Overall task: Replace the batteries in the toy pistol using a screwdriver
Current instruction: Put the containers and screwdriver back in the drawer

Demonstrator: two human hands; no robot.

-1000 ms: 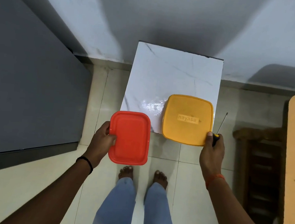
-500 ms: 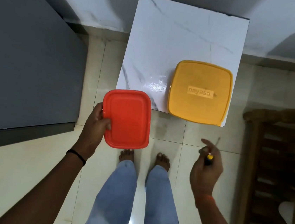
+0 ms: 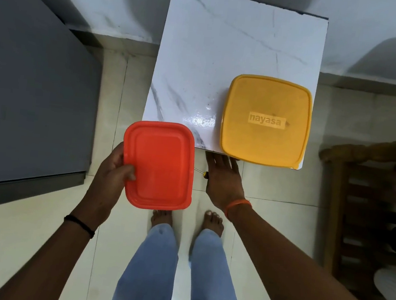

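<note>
Right hand [image 3: 224, 177], a second ago gripping the near edge of the yellow container [image 3: 266, 120] together with the screwdriver [image 3: 201, 173], now off it; half a second ago drawn back over the floor, now stretched forward again, fingers straight, fingertips at the near edge of the white marble-patterned table [image 3: 217, 53], just below the container. Screwdriver, earlier sticking up past the fingers, now mostly hidden under the hand, only a yellow bit and thin shaft showing at its left side. Yellow container now resting alone on the table's near right corner. Red container [image 3: 158, 165] in the left hand [image 3: 112, 177] now nearer the table's near left corner.
</note>
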